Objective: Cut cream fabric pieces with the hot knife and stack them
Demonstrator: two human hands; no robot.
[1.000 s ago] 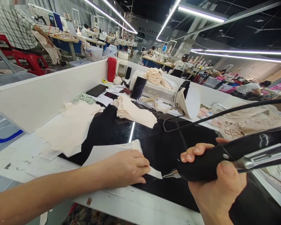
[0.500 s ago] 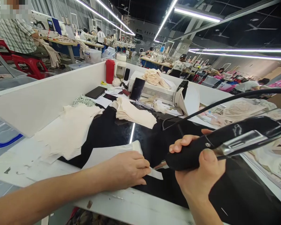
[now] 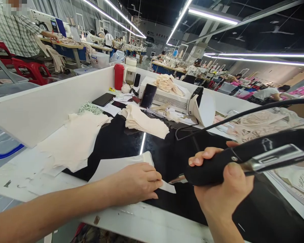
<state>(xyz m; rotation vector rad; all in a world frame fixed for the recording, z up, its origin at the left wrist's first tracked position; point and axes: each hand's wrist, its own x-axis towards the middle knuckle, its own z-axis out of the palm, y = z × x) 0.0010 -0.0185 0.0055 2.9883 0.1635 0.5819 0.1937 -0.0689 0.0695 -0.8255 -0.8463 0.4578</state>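
Note:
My right hand [image 3: 225, 185] is wrapped around a black corded hand tool [image 3: 215, 165] with a metal lever along its side. The tool's narrow metal tip [image 3: 177, 179] points left, just beside the end of a white sheet-like piece [image 3: 126, 161]. My left hand [image 3: 139, 182] lies over that piece, its fingers pressed together and curled at the right end. A narrow tail of the piece sticks out past my fingertips on the black mat [image 3: 177, 209]. Part of the piece is hidden beneath my hand, and a cream edge shows along its top.
Stacked cream fabric pieces lie at left [image 3: 78, 138] and ahead [image 3: 147, 121]. Behind them are a phone [image 3: 149, 96], a white vented box [image 3: 169, 100], a white lamp-like shade [image 3: 205, 106] and a red bottle [image 3: 119, 77]. The tool's black cable [image 3: 243, 111] runs right. A co-worker [image 3: 15, 30] sits left.
My right hand and the tool have moved slightly right, so the tip has drawn back from my left fingers. My left hand stays in place. The co-worker's arm has reached farther forward.

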